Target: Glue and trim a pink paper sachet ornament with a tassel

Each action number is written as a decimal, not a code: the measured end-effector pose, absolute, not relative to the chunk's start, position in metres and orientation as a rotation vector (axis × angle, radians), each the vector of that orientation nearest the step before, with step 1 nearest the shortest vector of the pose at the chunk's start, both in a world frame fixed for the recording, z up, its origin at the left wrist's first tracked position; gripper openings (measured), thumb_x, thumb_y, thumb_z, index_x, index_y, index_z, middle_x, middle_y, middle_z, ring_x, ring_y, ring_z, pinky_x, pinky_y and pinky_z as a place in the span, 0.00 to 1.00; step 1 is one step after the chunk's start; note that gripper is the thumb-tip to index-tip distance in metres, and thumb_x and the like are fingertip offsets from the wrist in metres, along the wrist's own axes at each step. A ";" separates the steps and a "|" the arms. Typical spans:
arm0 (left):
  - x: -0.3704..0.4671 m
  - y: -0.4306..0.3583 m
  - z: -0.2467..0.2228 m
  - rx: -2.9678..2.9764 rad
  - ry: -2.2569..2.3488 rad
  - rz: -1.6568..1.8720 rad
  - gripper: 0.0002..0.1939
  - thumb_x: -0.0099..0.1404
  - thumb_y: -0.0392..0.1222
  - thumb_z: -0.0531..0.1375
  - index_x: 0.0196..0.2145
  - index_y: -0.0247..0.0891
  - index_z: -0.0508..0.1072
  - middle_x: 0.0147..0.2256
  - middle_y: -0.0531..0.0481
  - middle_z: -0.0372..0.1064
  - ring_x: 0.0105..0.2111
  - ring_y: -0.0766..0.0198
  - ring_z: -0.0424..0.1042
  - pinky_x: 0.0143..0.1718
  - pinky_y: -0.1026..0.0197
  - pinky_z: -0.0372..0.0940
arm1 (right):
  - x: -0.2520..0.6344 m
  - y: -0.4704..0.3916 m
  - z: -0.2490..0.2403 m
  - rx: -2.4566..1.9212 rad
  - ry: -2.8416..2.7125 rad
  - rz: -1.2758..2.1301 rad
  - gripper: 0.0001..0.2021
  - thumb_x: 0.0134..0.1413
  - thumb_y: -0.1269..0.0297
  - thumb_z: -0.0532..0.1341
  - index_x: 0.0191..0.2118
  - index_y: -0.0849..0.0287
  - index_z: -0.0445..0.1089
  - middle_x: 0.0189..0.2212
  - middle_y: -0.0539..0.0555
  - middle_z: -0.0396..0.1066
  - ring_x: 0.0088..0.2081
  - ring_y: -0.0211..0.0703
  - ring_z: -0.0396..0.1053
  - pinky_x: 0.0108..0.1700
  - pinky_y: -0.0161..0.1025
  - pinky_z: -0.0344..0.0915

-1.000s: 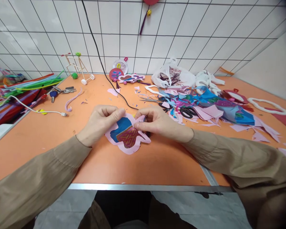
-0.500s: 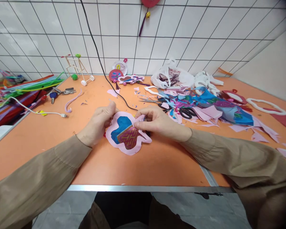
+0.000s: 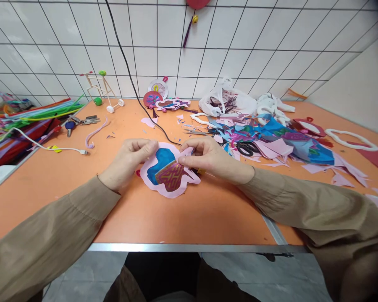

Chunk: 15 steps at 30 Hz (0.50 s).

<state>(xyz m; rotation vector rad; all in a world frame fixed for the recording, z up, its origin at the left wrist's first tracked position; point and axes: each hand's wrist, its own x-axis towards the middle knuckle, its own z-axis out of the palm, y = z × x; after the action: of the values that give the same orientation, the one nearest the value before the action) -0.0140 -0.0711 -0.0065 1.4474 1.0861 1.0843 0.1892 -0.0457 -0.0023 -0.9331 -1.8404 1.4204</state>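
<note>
A wavy-edged pink cutout point(image 3: 170, 172) with a blue patch and a maroon, gold-patterned patch is held up over the orange table. My left hand point(image 3: 127, 161) pinches its upper left edge between thumb and fingers. On the other side, my right hand point(image 3: 212, 161) grips its upper right part, thumb in front. A narrow pink loop sticks out at the cutout's lower right. Small red and yellow bits peek out beside and behind it, mostly hidden.
Scissors point(image 3: 247, 148) lie among fabric scraps point(image 3: 277, 147) at right. A white plastic bag point(image 3: 211, 102) and finished ornaments point(image 3: 153, 99) stand by the wall. Keys point(image 3: 85, 120), a white cable point(image 3: 50, 147) and pipe cleaners point(image 3: 44, 113) are at left. A black cord point(image 3: 126, 63) hangs down.
My left thumb and fingers have moved onto the cutout's upper left edge and now pinch it. The cutout has risen slightly. My right hand keeps its hold.
</note>
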 end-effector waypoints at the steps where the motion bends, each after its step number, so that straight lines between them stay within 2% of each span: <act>1: -0.014 -0.071 -0.006 1.454 1.107 1.077 0.23 0.56 0.58 0.63 0.17 0.36 0.66 0.16 0.55 0.59 0.15 0.71 0.56 0.16 0.65 0.51 | 0.190 -0.045 -0.002 -0.940 -1.853 1.395 0.08 0.40 0.63 0.65 0.26 0.63 0.69 0.20 0.48 0.68 0.21 0.32 0.63 0.23 0.30 0.58; 3: -0.014 -0.071 -0.005 1.479 1.145 1.091 0.20 0.55 0.53 0.65 0.19 0.35 0.68 0.16 0.55 0.60 0.16 0.71 0.56 0.16 0.66 0.51 | 0.192 -0.045 0.000 -0.927 -1.908 1.355 0.08 0.43 0.62 0.64 0.25 0.63 0.69 0.20 0.48 0.68 0.22 0.33 0.64 0.24 0.31 0.59; 7: -0.010 -0.074 -0.005 1.623 1.173 1.021 0.20 0.57 0.52 0.63 0.18 0.34 0.68 0.17 0.55 0.60 0.17 0.71 0.57 0.17 0.67 0.51 | 0.195 -0.044 0.006 -0.820 -2.003 1.318 0.10 0.49 0.60 0.60 0.26 0.63 0.70 0.23 0.51 0.70 0.25 0.35 0.68 0.28 0.33 0.63; 10: -0.005 -0.077 -0.004 1.698 1.147 0.930 0.21 0.59 0.52 0.61 0.17 0.35 0.66 0.17 0.56 0.57 0.17 0.72 0.55 0.17 0.67 0.49 | 0.193 -0.043 0.008 -0.831 -2.069 1.175 0.09 0.49 0.61 0.61 0.28 0.63 0.71 0.25 0.51 0.71 0.27 0.35 0.67 0.28 0.33 0.62; 15: -0.005 -0.077 -0.001 1.723 1.075 0.877 0.23 0.59 0.56 0.61 0.17 0.35 0.67 0.17 0.56 0.56 0.17 0.72 0.53 0.16 0.67 0.47 | 0.188 -0.043 0.003 -0.858 -2.060 1.098 0.07 0.48 0.64 0.61 0.25 0.62 0.68 0.22 0.49 0.68 0.24 0.32 0.63 0.27 0.32 0.61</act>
<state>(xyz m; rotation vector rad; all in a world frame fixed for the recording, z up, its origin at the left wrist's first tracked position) -0.0048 -0.0772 -0.0005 1.7228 1.0748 0.8766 0.1884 -0.0434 0.0033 -0.8576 -2.0601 1.0977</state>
